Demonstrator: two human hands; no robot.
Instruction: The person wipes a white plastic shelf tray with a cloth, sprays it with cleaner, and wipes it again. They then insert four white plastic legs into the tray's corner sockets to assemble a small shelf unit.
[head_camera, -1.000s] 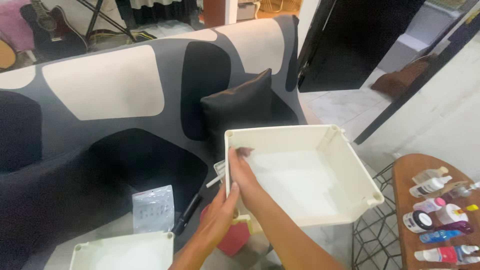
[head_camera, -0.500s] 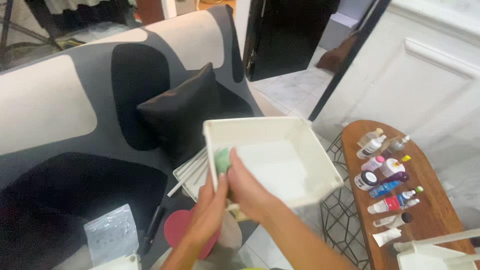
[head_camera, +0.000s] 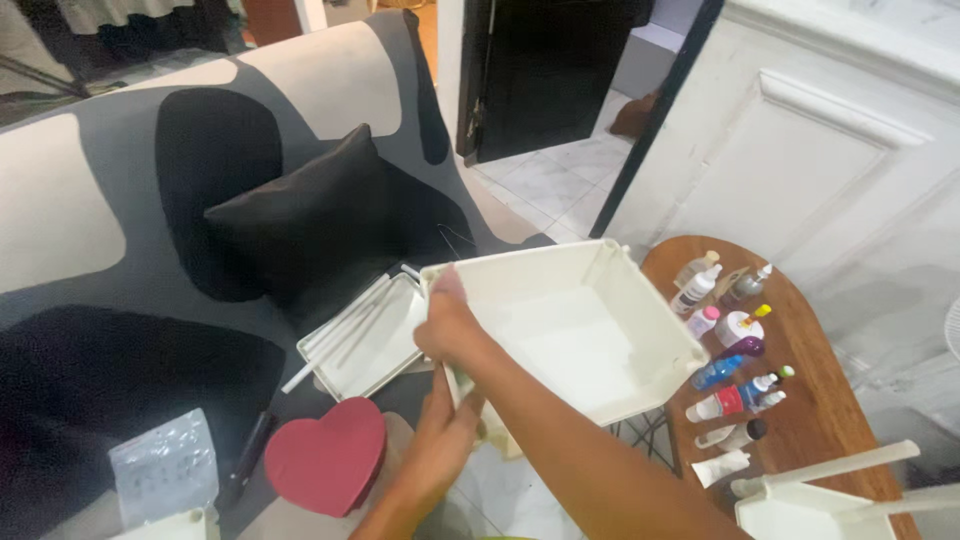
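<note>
Head view:
Tray look: white plastic tray (head_camera: 580, 330), square, deep walls w/ flared rim, inside bare, tilted so the opening is turned toward the camera.
Tray place: held in the air, just left of the wooden side table (head_camera: 810, 400), in front of the sofa (head_camera: 120, 200).
Right hand: right hand (head_camera: 450, 325) is clamped on the tray's left wall, thumb seen on the rim.
Left hand: left hand (head_camera: 445, 435) is closed on the tray's lower left corner from beneath; exact grip partly hidden.
Hands: close together, one above the other, both on the same tray.
Count, trays: 1 held; 1 shallow white tray (head_camera: 365, 340) lying on the sofa left of the held tray, thin rods in it; parts of 2 more white pieces seen at the bottom edge, kind can't be told.
Count, bottles: approx. 10 small bottles and tubes (head_camera: 725, 370) on the table, right of the tray.
Count, other: 1 black cushion (head_camera: 300, 210), 1 red heart-shaped box (head_camera: 325, 455), 1 clear plastic bag (head_camera: 165, 465), all left of the tray.
Change vs 0.5 s ago: tray is shown further right and nearer the table; the green item by the fingers is no longer seen.
</note>
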